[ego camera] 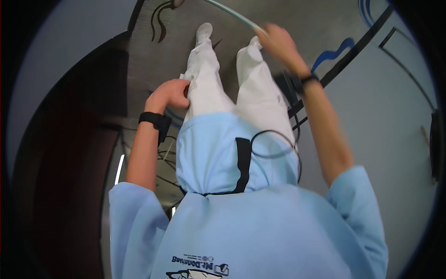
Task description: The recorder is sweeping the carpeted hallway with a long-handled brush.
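Note:
My right hand [278, 42], blurred by motion, is closed around the end of a pale, slim pole [237, 14]. The pole runs up and left out of the picture above my feet. My left hand [170, 93] holds no object and rests against the side of my left white trouser leg [204, 87]. Its thumb stands apart from the fingers, and the fingertips are partly hidden by the cloth. A black band sits on each wrist.
The grey floor [226, 59] bears dark and blue wavy markings [332, 54]. A dark, glossy surface [69, 157] curves along the left. Black cables [167, 153] lie behind my left arm, and a looped cable [271, 155] hangs at my waist. A pale grey panel [373, 115] stands right.

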`<state>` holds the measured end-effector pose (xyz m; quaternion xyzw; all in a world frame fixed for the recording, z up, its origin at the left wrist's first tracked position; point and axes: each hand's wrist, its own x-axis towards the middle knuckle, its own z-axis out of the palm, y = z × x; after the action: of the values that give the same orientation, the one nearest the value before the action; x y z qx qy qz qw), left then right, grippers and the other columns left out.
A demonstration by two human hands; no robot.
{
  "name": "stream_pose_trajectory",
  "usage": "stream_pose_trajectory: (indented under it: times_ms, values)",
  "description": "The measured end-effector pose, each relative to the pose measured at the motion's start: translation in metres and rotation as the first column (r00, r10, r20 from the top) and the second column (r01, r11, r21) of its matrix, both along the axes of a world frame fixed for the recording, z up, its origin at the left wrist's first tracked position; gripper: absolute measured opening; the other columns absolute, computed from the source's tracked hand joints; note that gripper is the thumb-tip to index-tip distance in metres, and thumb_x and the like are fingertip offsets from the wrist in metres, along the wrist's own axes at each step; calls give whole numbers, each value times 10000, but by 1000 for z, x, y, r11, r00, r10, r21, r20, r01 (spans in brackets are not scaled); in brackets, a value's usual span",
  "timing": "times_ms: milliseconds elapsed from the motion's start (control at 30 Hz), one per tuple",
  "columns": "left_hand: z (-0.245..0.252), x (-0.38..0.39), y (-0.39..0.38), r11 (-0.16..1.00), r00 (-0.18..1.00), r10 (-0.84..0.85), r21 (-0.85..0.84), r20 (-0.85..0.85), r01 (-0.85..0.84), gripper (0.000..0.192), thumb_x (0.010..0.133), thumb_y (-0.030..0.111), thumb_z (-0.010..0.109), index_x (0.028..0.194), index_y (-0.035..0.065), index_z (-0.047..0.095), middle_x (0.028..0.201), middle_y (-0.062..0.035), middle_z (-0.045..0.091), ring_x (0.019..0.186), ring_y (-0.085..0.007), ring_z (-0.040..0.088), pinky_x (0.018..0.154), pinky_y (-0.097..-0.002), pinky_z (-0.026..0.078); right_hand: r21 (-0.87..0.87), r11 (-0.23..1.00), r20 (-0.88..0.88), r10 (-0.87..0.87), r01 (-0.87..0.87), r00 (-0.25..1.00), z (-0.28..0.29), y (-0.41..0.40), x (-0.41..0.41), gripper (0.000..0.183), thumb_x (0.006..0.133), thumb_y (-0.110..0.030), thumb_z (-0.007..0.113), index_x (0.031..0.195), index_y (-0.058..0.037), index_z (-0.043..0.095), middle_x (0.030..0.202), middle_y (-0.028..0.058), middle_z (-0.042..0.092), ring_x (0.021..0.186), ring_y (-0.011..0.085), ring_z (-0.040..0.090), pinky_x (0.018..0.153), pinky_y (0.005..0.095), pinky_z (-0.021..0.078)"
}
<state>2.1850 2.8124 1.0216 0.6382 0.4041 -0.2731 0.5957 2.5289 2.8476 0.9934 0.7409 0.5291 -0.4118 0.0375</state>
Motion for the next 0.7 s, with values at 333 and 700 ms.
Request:
stream_pose_trajectory:
  times_ms: [333,700]
  values:
    - [-13,62,-37,963,951,-202,132,-232,236,301,711,239,700,931,36,672,940,-233,649,983,-405,595,831,-463,491,10,993,-45,-120,120,992,-83,51,7,278,856,-183,517,1001,-78,730,1011,148,710,971,326,683,802,435,541]
    - [37,212,44,803,862,-469,315,-194,507,267,709,208,687,870,-3,663,860,-253,651,874,-434,620,723,-476,496,-131,634,215,-733,763,646,-50,-443,252,365,979,-426,411,1305,-370,565,1194,83,651,1086,319,615,901,442,495]
